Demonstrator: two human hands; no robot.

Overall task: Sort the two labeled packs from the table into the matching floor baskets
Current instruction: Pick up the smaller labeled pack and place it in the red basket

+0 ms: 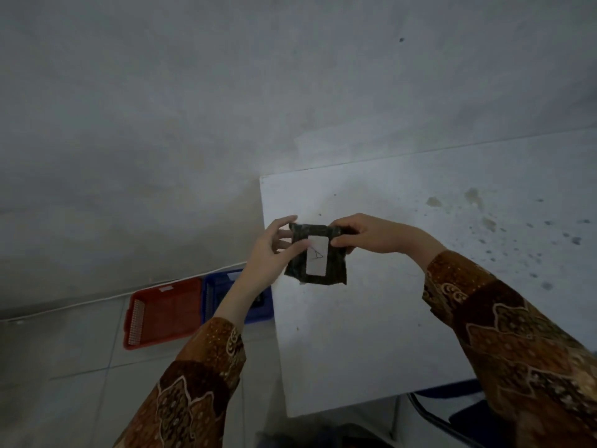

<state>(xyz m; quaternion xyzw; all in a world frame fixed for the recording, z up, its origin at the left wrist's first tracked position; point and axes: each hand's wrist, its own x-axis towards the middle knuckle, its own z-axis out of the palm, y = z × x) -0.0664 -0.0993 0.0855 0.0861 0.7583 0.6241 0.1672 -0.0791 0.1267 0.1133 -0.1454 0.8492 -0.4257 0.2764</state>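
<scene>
We hold a dark pack [336, 270] up over the left part of the white table [371, 334], both hands on it. Our left hand [274, 250] grips its left edge, the thumb pressed on the front near the white label [317, 255], the fingers spread behind and beside the pack. Our right hand [371, 234] pinches the upper right corner, thumb on the front just beside the label's top right. The label is a tall white rectangle stuck to the middle of the pack's face, and it bears a small triangle drawn in thin dark lines; we can read no letters or brand on it. The pack hangs roughly upright, clear of the table surface, which is speckled with dark spots and a few yellowish stains toward the right. Down on the tiled floor to the left of the table stand two baskets side by side against the wall: a red basket [161, 315] and, touching it on the right, a blue basket [219, 286] partly hidden behind our left forearm. The red basket carries a small white tag on its far rim, too small to read. Both sleeves [517, 334] are brown batik.
</scene>
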